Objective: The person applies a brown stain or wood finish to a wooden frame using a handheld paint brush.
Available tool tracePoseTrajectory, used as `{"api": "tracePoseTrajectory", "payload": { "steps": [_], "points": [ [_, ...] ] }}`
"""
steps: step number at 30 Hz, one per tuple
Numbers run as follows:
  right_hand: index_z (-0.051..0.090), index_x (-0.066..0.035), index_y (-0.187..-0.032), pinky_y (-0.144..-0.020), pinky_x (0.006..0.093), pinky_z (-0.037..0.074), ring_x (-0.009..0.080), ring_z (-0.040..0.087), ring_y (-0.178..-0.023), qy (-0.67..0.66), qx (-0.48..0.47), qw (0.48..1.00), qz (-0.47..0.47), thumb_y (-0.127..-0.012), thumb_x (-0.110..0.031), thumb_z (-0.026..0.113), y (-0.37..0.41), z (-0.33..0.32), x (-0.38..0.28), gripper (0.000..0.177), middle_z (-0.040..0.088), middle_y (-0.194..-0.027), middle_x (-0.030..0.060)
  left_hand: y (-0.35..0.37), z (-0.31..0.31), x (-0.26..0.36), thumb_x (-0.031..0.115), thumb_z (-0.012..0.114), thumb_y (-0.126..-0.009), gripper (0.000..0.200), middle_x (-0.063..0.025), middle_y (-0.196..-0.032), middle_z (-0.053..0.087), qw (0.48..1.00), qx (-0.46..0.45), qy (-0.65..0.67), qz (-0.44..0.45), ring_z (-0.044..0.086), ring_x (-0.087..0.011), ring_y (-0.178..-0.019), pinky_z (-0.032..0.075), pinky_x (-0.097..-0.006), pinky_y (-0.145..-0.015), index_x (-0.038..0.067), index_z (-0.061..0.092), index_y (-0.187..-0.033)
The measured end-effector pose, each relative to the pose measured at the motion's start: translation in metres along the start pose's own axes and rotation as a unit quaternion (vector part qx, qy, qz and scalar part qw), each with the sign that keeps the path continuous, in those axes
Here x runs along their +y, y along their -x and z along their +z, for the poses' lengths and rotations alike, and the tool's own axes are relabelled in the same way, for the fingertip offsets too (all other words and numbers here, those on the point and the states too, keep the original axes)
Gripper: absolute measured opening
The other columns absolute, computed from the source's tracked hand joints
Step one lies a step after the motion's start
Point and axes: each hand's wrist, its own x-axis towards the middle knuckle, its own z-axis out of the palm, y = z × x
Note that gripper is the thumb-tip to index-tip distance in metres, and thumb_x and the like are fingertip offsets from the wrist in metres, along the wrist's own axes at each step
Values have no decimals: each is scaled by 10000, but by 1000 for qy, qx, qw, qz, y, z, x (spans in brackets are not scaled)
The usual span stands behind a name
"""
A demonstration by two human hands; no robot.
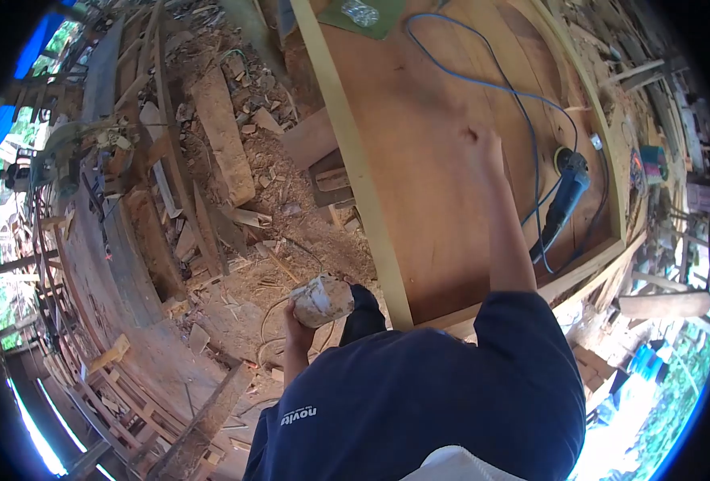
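Note:
My left hand (295, 323) is wrapped round the side of a whitish, stained tub (323, 301), held beside my body left of the wooden frame. What the tub contains I cannot make out. My right arm reaches out over a brown wooden panel (403, 160) edged with pale strips. At its end my right hand (459, 124) is smeared by motion, so its fingers do not show clearly. To the right of that arm, an angle grinder (565, 204) with a blue body lies on the panel.
A blue cord (495, 84) loops across the panel. On a green sheet (387, 16) at the far end lies a crumpled clear plastic bag (360, 12). Wood offcuts, planks (225, 132) and sawdust cover the ground at left. A light edge strip (355, 160) runs along the panel's left side.

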Motion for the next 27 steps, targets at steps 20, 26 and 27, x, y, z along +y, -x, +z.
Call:
{"api": "tracePoseTrajectory", "payload": {
  "steps": [20, 26, 27],
  "points": [
    [609, 10, -1168, -779, 288, 543, 142, 647, -863, -347, -469, 812, -7, -943, -79, 595, 284, 39, -118, 242, 673, -966, 119, 39, 48, -4, 609, 441, -872, 705, -105, -1362, 534, 974, -186, 126, -29, 513, -293, -1242, 357, -505, -1067, 105, 485, -1364],
    [604, 0, -1157, -796, 272, 524, 145, 638, -881, -462, -373, 798, -101, -960, -52, 556, 307, 29, -118, 209, 665, -1017, 106, 48, 22, -18, 590, 434, -875, 688, -104, -1388, 504, 979, -170, 115, -11, 488, -314, -1265, 356, -548, -1051, 142, 443, -1396],
    [605, 4, -1131, -792, 271, 524, 143, 640, -877, -406, -321, 849, -110, -964, -46, 543, 302, 16, -120, 185, 667, -995, 103, 50, 15, -20, 588, 428, -875, 685, -104, -1404, 486, 980, -166, 109, -9, 471, -329, -1281, 348, -575, -1048, 160, 428, -1409]
  ]
}}
